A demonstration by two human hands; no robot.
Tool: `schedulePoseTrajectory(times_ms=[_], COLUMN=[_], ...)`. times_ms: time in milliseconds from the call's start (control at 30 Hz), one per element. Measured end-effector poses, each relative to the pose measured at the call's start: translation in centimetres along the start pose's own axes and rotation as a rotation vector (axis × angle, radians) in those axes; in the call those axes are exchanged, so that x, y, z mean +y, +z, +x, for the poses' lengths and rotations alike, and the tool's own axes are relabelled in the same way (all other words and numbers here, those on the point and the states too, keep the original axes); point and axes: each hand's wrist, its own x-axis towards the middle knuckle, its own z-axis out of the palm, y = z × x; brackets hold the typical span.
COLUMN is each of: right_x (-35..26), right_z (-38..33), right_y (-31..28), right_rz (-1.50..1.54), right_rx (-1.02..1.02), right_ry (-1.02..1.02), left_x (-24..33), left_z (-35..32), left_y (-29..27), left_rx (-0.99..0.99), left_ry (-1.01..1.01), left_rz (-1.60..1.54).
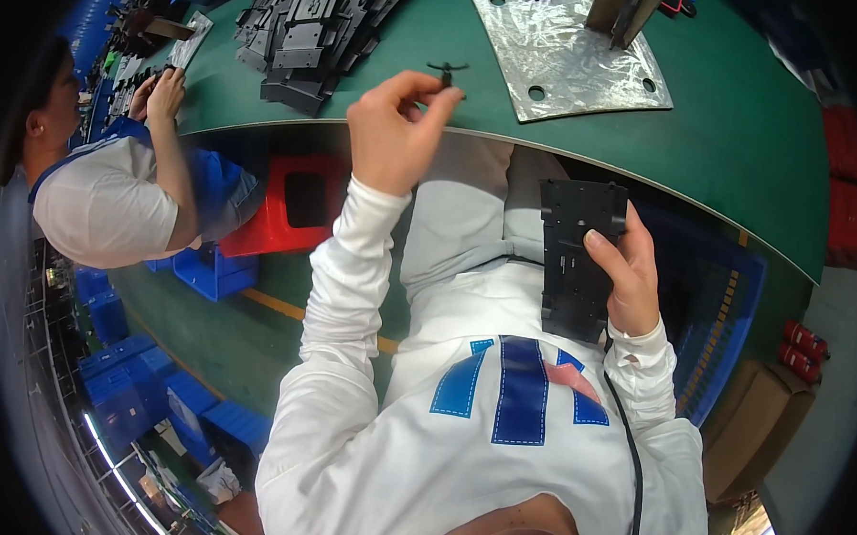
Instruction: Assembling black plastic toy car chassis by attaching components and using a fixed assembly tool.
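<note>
Green felt-like table (740,138) curves across the top of my view, and my left hand (391,132) is raised at its near edge, thumb and forefinger pinched on a small black clip (447,72) that sits right at the table's rim. My right hand (624,271) is lower, over my lap, its fingers wrapped around a flat black plastic plate (577,260) held upright, thumb pressed on its face.

Just beyond the clip lies a shiny metal sheet (562,49) with round holes near its corners; a tilted block stands on its far end. To the left of it a heap of black parts (310,28) is piled on the table, near my left hand but not touching it.

On my far left a co-worker (116,196) in white and blue has both hands on small parts at the table. Under the table I see a red bin (293,204), blue bins (209,267) below the co-worker, a blue crate (718,309) beside my right hand, and a brown carton (756,425) on the floor at right.
</note>
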Motion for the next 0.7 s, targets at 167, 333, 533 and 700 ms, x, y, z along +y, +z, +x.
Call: schedulePoseTrajectory(times_ms=[167, 333, 533, 700], right_x=[0.0, 0.2, 0.6, 0.4], right_z=[-0.2, -0.2, -0.2, 0.2], right_y=[0.0, -0.2, -0.6, -0.5], right_rz=[0.002, 0.012, 0.054, 0.031], right_rx=[-0.002, 0.021, 0.036, 0.050], right_ry=[0.004, 0.012, 0.041, -0.014], left_x=[-3.2, -2.7, -4.6, -4.0], left_z=[2.6, 3.2, 5.1, 4.5], left_y=[0.2, -0.5, -2.2, -2.2], left_rx=[-0.074, 0.043, -0.222, -0.096], left_ry=[-0.126, 0.110, 0.390, 0.395], left_rz=[0.064, 0.229, 0.406, 0.333])
